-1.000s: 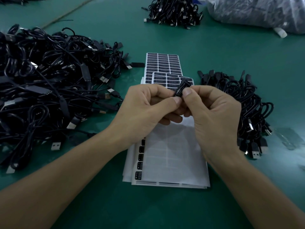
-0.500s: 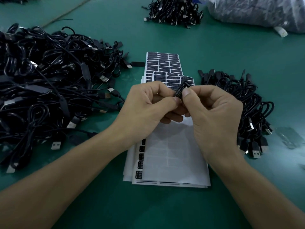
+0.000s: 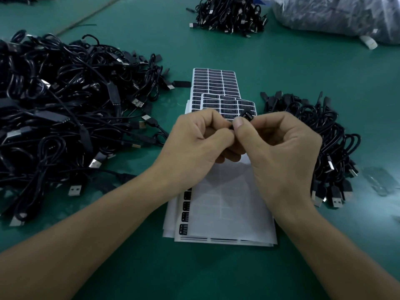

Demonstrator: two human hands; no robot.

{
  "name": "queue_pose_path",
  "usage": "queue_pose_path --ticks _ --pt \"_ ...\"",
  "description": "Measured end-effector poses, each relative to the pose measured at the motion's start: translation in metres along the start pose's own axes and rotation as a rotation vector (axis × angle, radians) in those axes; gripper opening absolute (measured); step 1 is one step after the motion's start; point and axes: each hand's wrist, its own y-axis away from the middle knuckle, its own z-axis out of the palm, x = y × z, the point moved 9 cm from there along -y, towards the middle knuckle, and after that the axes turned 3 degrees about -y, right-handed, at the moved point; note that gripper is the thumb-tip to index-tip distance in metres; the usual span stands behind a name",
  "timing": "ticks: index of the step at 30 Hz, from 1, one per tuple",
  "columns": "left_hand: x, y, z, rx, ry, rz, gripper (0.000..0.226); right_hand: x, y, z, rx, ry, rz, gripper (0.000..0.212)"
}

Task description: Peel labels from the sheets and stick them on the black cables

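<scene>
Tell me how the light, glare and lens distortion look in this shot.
Head view: dim, bluish light; a soft shadow falls on the near label sheet; sheen on the plastic bag; the cable pile loses detail in the dark; wide-angle stretch toward the edges.

Green matte work surface [image 3: 303, 72], dim cool light, grey plastic bag [image 3: 335, 14] far right
</scene>
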Motion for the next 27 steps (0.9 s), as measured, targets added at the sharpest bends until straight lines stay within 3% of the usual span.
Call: queue_pose_path --ticks 3,7,10,14,21,27 --pt "0.000 0.000 0.000 -0.005 0.000 0.004 0.022 0.000 0.000 -0.002 0.016 0.018 -0.005 0.017" --pt "-0.001 0.000 -0.001 -0.005 0.004 0.010 0.024 0.008 -0.002 -0.008 0.059 -0.012 0.036 0.037" --pt "-0.001 0.000 -0.002 -0.004 -0.019 0.022 0.023 0.012 -0.003 -0.001 -0.010 -0.041 0.057 0.030" --pt "0.001 0.001 -0.004 0.009 -0.045 0.042 0.021 0.010 -0.005 0.003 -0.060 -0.044 0.024 0.006" --pt "0.017 0.006 -0.010 0.076 -0.386 0.226 0.026 0.005 -0.003 0.006 -0.097 -0.011 -0.015 0.011" --pt "0.030 0.003 -0.014 0.061 -0.708 0.381 0.017 -0.006 -0.001 0.008 -0.104 -0.032 -0.079 0.015"
